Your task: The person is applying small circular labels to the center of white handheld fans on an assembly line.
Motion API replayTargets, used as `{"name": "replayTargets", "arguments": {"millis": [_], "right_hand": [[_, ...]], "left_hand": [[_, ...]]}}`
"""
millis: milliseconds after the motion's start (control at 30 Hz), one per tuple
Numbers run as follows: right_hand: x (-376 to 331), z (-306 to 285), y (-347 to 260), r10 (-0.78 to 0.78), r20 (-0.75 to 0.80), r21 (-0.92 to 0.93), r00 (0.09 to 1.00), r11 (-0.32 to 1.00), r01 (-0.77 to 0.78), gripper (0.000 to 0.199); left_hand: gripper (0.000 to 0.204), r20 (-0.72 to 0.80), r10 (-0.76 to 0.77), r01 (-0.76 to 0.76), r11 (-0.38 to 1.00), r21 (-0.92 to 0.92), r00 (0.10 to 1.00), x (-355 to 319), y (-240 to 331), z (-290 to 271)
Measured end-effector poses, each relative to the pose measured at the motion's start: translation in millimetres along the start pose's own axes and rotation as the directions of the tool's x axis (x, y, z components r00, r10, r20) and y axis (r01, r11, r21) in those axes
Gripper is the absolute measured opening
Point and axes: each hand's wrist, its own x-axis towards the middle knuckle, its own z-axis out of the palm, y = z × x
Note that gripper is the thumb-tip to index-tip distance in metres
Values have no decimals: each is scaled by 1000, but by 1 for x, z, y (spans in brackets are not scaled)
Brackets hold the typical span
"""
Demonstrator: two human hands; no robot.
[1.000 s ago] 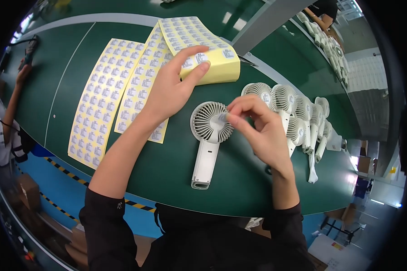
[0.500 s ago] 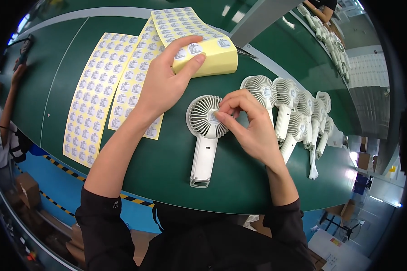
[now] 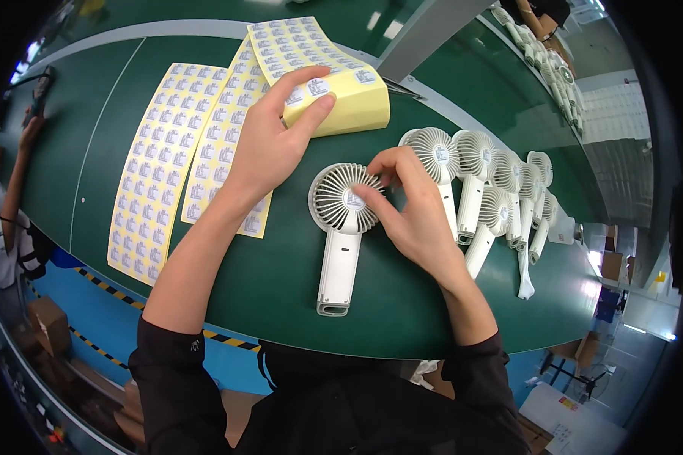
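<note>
A white handheld fan (image 3: pixel 340 262) lies face up on the green table, its round grille away from me and its handle toward me. A round printed label (image 3: pixel 354 199) is on the hub of the grille. The thumb of my right hand (image 3: pixel 416 212) rests at that label, with the index finger apart from it over the grille's upper right edge. Farther back, my left hand (image 3: pixel 269 144) grips a curled yellow-backed sticker sheet (image 3: pixel 350 110) between thumb and fingers. Round labels show along the sheet's bent edge.
Two more sticker sheets, one at the left (image 3: pixel 155 167) and one partly under my left arm (image 3: pixel 218 144), lie flat. Several white fans (image 3: pixel 472 193) are grouped to the right. A grey post (image 3: pixel 425 42) rises at the back. Another person's hand (image 3: pixel 32 129) holds a tool at far left.
My right thumb and index finger have parted, where they were pinched together at the fan's hub. The label on the hub shows more plainly. My left hand keeps its grip on the sheet.
</note>
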Motion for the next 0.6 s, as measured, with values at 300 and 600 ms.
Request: {"name": "replayTargets", "arguments": {"millis": [300,600], "right_hand": [[-16,15,-54,314,140,-366,939,898,-245,81],[45,-88,-3,305,-252,-28,919,946,-322,80]], "left_hand": [[36,-66,4,-3,1000,20,998,0,1,2],[36,-139,0,24,984,174,990,-2,-7,-8]]}}
